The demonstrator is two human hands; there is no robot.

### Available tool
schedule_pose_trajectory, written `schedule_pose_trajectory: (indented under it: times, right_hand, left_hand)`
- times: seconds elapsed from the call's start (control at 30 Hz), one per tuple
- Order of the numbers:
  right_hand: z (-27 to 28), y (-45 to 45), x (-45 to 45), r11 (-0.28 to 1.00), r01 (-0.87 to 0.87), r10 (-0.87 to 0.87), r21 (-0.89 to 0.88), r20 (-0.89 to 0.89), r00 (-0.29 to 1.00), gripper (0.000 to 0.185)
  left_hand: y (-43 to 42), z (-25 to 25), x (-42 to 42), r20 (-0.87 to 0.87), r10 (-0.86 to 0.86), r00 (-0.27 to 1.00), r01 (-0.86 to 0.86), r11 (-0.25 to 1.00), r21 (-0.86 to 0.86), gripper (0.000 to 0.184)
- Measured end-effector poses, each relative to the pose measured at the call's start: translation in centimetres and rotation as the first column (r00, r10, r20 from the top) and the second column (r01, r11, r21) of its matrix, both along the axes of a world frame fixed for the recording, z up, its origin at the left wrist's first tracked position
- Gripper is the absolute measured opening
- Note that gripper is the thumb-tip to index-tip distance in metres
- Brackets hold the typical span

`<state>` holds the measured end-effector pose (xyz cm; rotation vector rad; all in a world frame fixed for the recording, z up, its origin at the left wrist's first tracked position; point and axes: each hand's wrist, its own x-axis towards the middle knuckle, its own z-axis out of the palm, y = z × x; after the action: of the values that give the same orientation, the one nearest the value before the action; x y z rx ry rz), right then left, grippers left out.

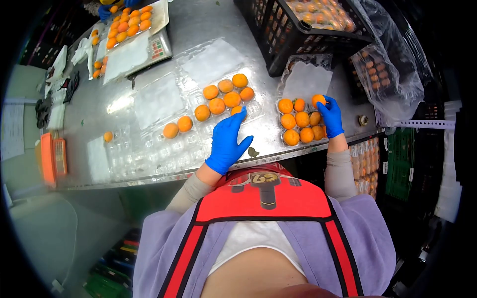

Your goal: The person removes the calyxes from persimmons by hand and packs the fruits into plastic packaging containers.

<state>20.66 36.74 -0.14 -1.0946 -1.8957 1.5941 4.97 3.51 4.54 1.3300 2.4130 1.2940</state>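
My right hand (332, 118), in a blue glove, pinches a mandarin (318, 101) at the back right corner of a clear plastic punnet (279, 119). Several mandarins fill the cups of that punnet, and its lid (307, 79) lies folded back behind it. To the left, my gloved left hand (226, 141) has its thumb spread apart. Its fingertips reach a partly covered mandarin (237, 112) in a second clear tray (256, 110), where several mandarins sit in rows. Whether they press on that fruit I cannot tell.
A black crate (278, 44) of packed punnets stands at the back right beside plastic wrap (397, 84). Another tray of mandarins (130, 25) sits on a scale (160, 47), near another person's gloved hand (105, 12). An orange box (52, 156) stands at the left edge.
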Motion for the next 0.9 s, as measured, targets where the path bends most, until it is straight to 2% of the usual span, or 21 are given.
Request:
schedule_pose_trajectory:
  times: [0.07, 0.13, 0.2, 0.23, 0.27, 0.3, 0.43, 0.53, 0.6, 0.7, 0.8, 0.9]
  right_hand:
    - [0.4, 0.1, -0.2, 1.000, -0.003, 0.003, 0.007, 0.023, 1.000, 0.038]
    - [-0.3, 0.8, 0.0, 1.000, 0.000, 0.000, 0.013, 0.048, 0.999, 0.037]
    - [-2.6, 2.3, 0.1, 0.984, -0.143, 0.135, 0.110, 0.084, 0.987, 0.036]
    - [-2.1, 2.1, -0.1, 0.984, -0.141, 0.132, 0.109, 0.084, 0.988, 0.036]
    - [-0.8, 1.3, -0.6, 0.892, -0.264, 0.134, 0.366, 0.345, 0.929, 0.035]
    - [0.1, 0.7, -1.1, 0.719, -0.428, 0.050, 0.547, 0.573, 0.818, 0.034]
    - [0.5, 0.4, -1.9, 0.670, -0.413, -0.037, 0.617, 0.583, 0.812, 0.032]
    - [-0.5, 1.3, -1.5, 0.697, -0.419, -0.006, 0.582, 0.589, 0.808, 0.032]
    - [-0.9, 2.0, -1.1, 0.672, -0.437, 0.073, 0.597, 0.534, 0.842, 0.030]
    - [-0.2, 1.7, -1.5, 0.639, -0.493, 0.084, 0.591, 0.583, 0.808, 0.029]
    - [0.0, 2.0, -1.5, 0.703, -0.476, 0.140, 0.529, 0.553, 0.821, 0.030]
    - [-0.2, 2.5, -1.4, 0.681, -0.507, 0.177, 0.527, 0.554, 0.814, 0.032]
  left_hand:
    - [-0.5, -0.2, 0.0, -0.012, -0.012, 1.000, 0.012, 1.000, -0.004, 0.060]
    - [-1.0, -0.8, 0.1, 0.100, -0.068, 0.993, 0.070, 0.998, -0.009, 0.054]
    - [-1.4, -1.7, 0.3, 0.092, -0.081, 0.992, 0.084, 0.996, -0.021, 0.054]
    - [-1.5, -1.9, 0.5, 0.084, -0.096, 0.992, 0.099, 0.995, -0.032, 0.054]
    - [-1.4, -1.8, 0.7, 0.084, -0.100, 0.991, 0.103, 0.994, -0.032, 0.054]
    - [-1.3, -1.8, 0.8, 0.091, -0.104, 0.990, 0.108, 0.993, -0.041, 0.053]
    - [-0.8, -1.4, 0.7, 0.090, -0.112, 0.990, 0.118, 0.991, -0.059, 0.052]
    - [-0.5, -1.5, 0.6, 0.070, -0.121, 0.990, 0.124, 0.991, -0.047, 0.053]
    - [-0.3, -1.5, 0.6, 0.083, -0.139, 0.987, 0.144, 0.988, -0.050, 0.053]
    - [0.3, -1.5, 0.9, 0.114, -0.172, 0.978, 0.179, 0.983, -0.050, 0.053]
    - [0.9, -1.6, 1.2, 0.147, -0.213, 0.966, 0.220, 0.975, -0.034, 0.053]
    - [1.3, -1.8, 1.4, 0.161, -0.242, 0.957, 0.250, 0.968, -0.030, 0.053]
